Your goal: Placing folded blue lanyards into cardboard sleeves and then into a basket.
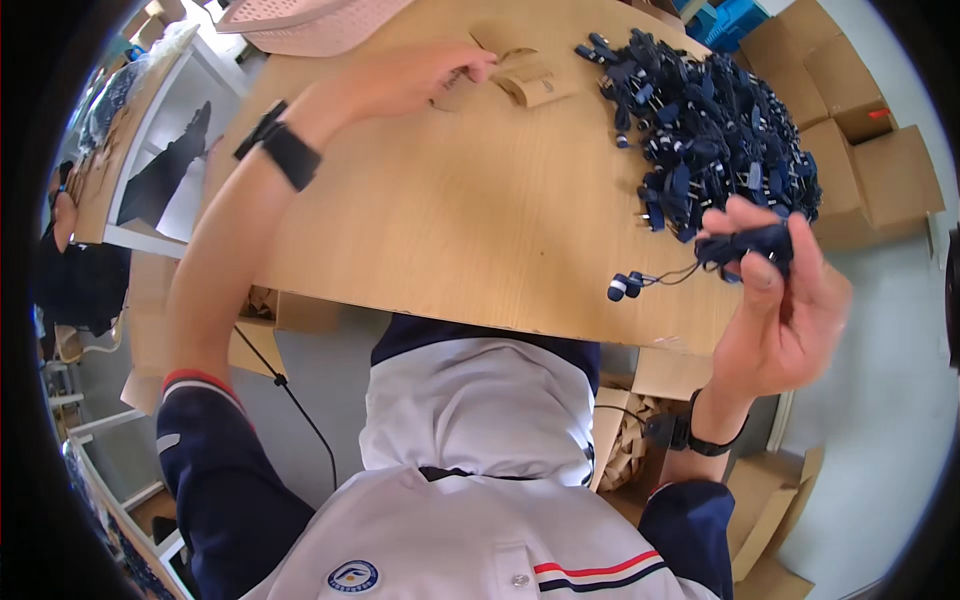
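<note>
My right hand [785, 320] is closed on a coiled bundle of dark blue earphones [745, 248], pinched between thumb and fingers over the table's right front corner. Two earbuds [625, 286] dangle from it on short leads to the left. At the far side of the table, my left hand [420, 82] has its fingers curled together beside small brown paper sleeves [535, 88]. Whatever those fingers hold, if anything, is hidden. Just beyond the right hand lies a large heap of similar dark blue earphones [705, 130].
A pink perforated basket [310, 25] stands at the far left of the wooden table [450, 220]. Open cardboard boxes [850, 180] line the right side. Below the table edge, a box holds brown paper pieces [632, 440]. Another person's dark-clothed legs [165, 185] show at left.
</note>
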{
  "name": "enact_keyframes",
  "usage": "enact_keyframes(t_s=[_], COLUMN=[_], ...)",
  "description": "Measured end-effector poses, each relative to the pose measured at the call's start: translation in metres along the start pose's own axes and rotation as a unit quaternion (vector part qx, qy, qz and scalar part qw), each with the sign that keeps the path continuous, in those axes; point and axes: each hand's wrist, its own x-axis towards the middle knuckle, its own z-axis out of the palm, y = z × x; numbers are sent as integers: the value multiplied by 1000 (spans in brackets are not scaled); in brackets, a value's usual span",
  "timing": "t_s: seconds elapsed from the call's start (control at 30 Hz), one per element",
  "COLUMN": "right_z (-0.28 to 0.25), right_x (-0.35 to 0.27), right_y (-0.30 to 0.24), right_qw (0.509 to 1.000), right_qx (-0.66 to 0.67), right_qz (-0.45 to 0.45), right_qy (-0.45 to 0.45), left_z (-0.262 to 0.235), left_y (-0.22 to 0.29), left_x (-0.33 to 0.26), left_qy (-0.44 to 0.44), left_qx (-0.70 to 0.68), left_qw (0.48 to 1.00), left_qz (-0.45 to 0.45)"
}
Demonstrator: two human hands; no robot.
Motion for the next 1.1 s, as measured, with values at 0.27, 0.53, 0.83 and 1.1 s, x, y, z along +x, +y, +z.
enact_keyframes(t_s=[0.27,0.53,0.83,1.1], right_z=[-6,21,40,30], right_x=[30,50,25,5], right_y=[0,-33,-56,-35], right_qw=[990,940,996,986], right_qx=[-126,-237,-35,55], right_qz=[-57,-211,-71,41], right_qy=[-7,126,35,-150], left_z=[4,55,82,62], left_y=[45,198,237,231], left_x=[-66,-91,-64,-77], left_qy=[44,214,189,96], left_qx=[307,-410,-508,-682], left_qw=[950,884,838,721], left_qz=[-39,-65,-64,-83])
